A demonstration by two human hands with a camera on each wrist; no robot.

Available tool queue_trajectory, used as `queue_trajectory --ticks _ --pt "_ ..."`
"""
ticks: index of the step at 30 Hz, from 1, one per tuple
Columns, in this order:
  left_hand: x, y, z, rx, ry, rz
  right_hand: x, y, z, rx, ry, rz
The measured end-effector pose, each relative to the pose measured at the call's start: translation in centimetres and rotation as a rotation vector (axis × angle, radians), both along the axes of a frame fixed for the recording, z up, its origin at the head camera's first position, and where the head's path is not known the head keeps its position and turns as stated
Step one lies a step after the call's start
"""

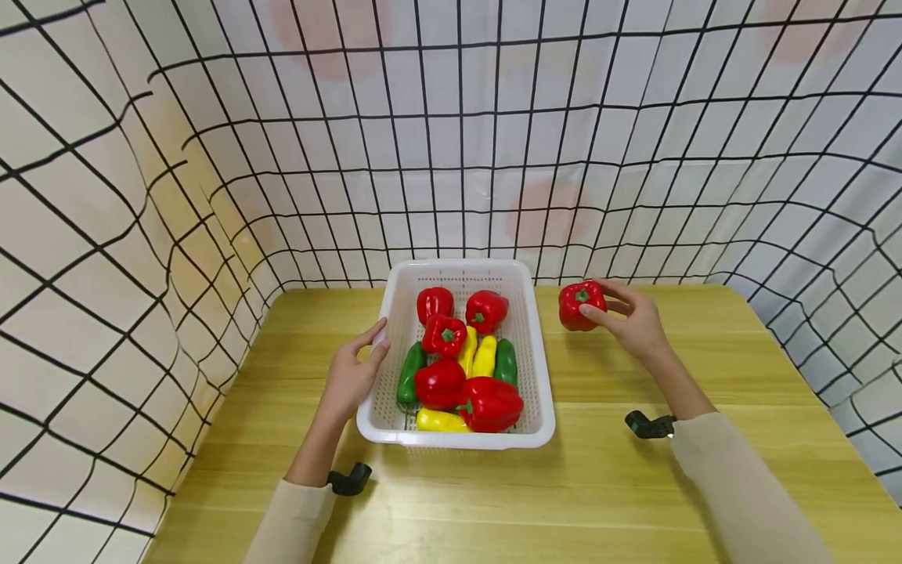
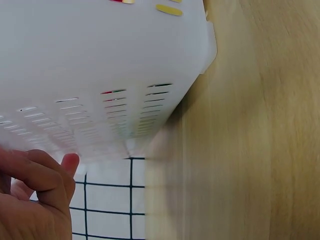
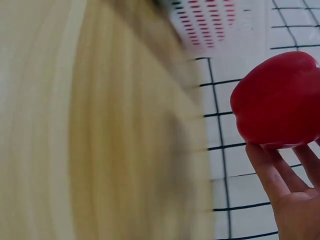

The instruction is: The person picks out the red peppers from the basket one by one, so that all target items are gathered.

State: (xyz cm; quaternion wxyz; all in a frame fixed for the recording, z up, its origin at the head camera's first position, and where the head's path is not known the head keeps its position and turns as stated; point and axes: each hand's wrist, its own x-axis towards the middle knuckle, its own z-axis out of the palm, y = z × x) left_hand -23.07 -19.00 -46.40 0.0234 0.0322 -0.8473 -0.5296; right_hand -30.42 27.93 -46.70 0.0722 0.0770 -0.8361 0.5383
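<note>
My right hand [image 1: 634, 319] holds a red bell pepper [image 1: 582, 305] above the table, right of a white plastic basket [image 1: 539, 392], with the thumb in front and fingers behind. In the right wrist view that pepper [image 3: 280, 100] rests against the fingertips. At the basket's left rim, my left hand [image 1: 352, 376] grips the edge between thumb and fingers; the left wrist view shows bent fingers [image 2: 45, 175] by the slotted wall. Inside lie several red bell peppers [image 1: 492, 403], yellow peppers [image 1: 485, 356] and green peppers [image 1: 412, 374].
The basket stands on a wooden table [image 1: 592, 486]. A black wire grid [image 1: 461, 141] over pale sheeting encloses the back and both sides. Each wrist carries a small black camera mount [image 1: 350, 479].
</note>
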Motion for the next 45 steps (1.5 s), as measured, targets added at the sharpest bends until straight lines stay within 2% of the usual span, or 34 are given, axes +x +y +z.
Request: queue_trajectory --ticks 3,10,15,22,26,30,38,45 --pt "0.1 -0.1 0.2 -0.004 0.008 0.002 -0.5 -0.1 -0.9 -0.021 -0.033 0.008" --pt "0.0 -0.1 0.0 0.011 0.006 0.009 -1.0 -0.2 -1.7 -0.046 -0.061 0.019" --pt "0.0 0.0 -0.1 0.010 -0.002 0.001 -1.2 0.1 -2.5 -0.024 -0.062 0.014" --pt "-0.3 0.0 0.5 -0.006 0.009 -0.004 -1.2 0.4 -3.3 0.000 -0.114 -0.004" --pt "-0.3 0.0 0.4 -0.003 0.004 0.000 -1.1 0.5 -3.5 0.028 -0.137 -0.004" --pt "-0.2 0.0 0.1 0.007 0.019 -0.003 -0.9 0.6 -3.7 0.058 -0.149 -0.002" --pt "0.0 0.0 -0.3 0.019 0.006 0.008 -0.8 0.8 -3.6 0.035 -0.175 0.035" --pt "0.1 0.0 -0.3 0.029 -0.006 0.009 -0.7 1.3 -2.3 0.047 -0.075 0.015"
